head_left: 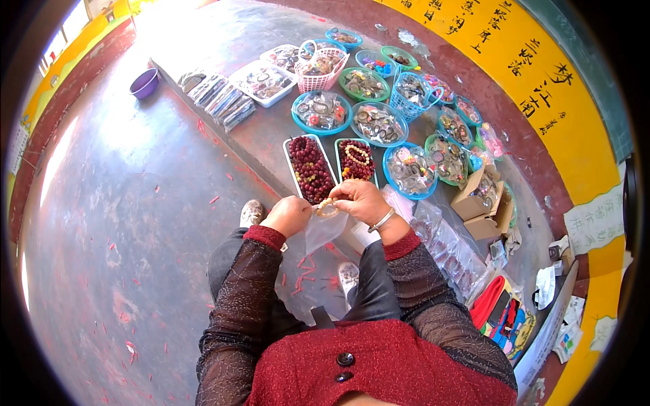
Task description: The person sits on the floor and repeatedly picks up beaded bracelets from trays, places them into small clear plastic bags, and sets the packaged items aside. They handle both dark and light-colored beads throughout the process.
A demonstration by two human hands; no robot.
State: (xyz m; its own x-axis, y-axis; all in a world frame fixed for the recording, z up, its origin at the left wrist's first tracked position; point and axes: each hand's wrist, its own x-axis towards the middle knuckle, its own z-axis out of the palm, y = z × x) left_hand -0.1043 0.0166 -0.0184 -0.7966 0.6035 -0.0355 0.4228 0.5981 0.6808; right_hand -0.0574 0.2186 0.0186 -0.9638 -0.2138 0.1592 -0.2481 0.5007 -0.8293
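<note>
My left hand (288,216) is closed on the edge of a clear plastic bag (323,232), which hangs down between my knees. My right hand (363,201) pinches a pale beaded bracelet (328,208) at the bag's mouth; whether the beads are partly inside the bag I cannot tell. Just beyond my hands stands a white tray (289,153) heaped with dark red beaded bracelets (311,166). Beside it, a second tray (374,177) holds more dark red bracelets, with a pale beaded one (357,161) lying on top.
Several round basins (294,114) and baskets (413,112) of small packed items crowd the floor ahead and right. Bundles of flat packets (220,100) and a purple basin (144,84) lie left. An open cardboard box (468,205) and plastic-wrapped goods (443,252) sit at my right.
</note>
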